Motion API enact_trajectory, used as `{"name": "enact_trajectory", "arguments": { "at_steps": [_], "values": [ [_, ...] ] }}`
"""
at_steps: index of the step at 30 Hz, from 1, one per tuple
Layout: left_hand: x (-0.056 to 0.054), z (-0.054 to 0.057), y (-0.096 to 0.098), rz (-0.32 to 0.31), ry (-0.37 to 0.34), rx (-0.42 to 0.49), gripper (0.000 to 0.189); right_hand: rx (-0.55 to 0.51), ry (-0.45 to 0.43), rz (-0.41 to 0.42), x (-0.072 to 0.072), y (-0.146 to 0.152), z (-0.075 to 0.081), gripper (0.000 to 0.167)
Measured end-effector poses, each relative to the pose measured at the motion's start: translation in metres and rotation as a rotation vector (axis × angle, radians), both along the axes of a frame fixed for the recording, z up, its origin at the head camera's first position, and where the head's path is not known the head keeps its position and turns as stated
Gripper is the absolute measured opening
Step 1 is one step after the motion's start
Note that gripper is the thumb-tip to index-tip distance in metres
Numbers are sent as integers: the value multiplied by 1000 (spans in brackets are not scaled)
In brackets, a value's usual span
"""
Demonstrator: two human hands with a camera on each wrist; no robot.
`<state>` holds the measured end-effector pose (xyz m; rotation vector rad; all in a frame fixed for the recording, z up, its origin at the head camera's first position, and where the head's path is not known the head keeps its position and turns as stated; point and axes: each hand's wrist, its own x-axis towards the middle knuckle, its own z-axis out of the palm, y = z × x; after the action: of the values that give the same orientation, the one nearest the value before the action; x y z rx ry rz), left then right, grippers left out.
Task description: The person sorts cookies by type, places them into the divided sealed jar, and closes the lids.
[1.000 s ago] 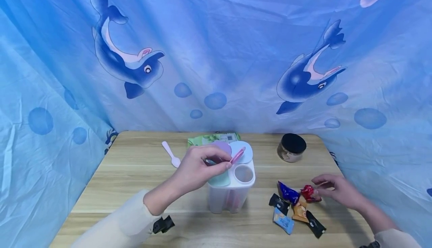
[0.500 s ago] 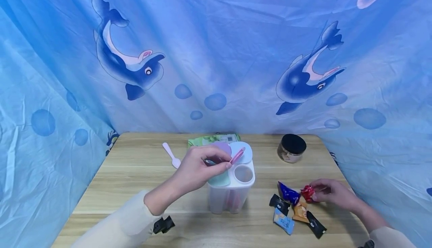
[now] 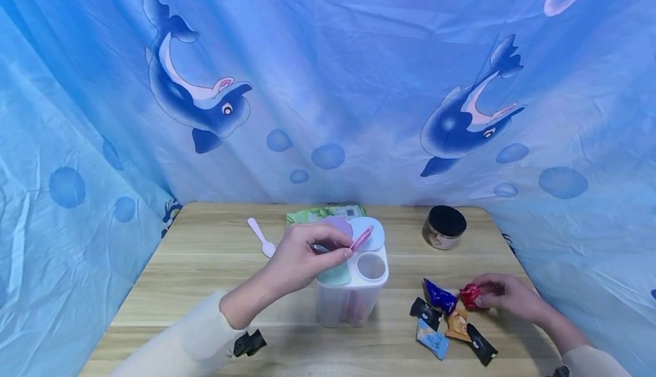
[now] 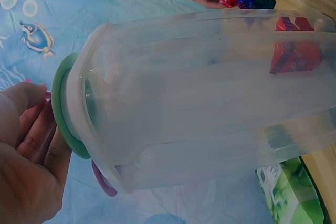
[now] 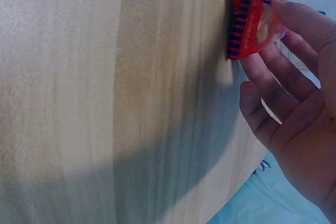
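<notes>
left hand (image 3: 307, 254) pinches the pink lid (image 3: 362, 238) over the container (image 3: 335, 303), likely keeping its hole (image 3: 371, 266) uncovered; right of the container, right hand (image 3: 509, 296) pinches the red candy (image 3: 470, 295) between thumb and fingers, seemingly for a secure grip.

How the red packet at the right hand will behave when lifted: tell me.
The red packet is probably light, being small beside the right hand. It looks thinly wrapped and creased, so its edges may bend and crinkle. Its shiny surface could make it somewhat slippery.
</notes>
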<state>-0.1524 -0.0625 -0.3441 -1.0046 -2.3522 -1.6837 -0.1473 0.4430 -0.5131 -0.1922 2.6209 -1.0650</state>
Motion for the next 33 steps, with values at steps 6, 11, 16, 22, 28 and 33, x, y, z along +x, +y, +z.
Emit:
{"name": "enact_trajectory", "arguments": {
  "at_steps": [6, 11, 16, 22, 28, 33],
  "values": [
    [0, 0, 1, 6, 2, -7, 11, -44, 120, 26, 0, -2, 13, 31],
    [0, 1, 1, 7, -3, -13, 11, -135, 246, 40, -2, -11, 36, 24],
    [0, 2, 1, 11, -14, -18, 11, -132, 370, 36, -4, -35, 69, 22],
    [0, 0, 0, 17, -28, -22, 12, -117, 472, 59, -6, -72, 112, 34],
    [0, -1, 0, 12, -14, -17, 13, -104, 534, 89, -1, -108, 145, 41],
    [0, 0, 1, 6, -9, -19, 12, -160, 554, 154, 2, -137, 162, 39]
  ]
}}
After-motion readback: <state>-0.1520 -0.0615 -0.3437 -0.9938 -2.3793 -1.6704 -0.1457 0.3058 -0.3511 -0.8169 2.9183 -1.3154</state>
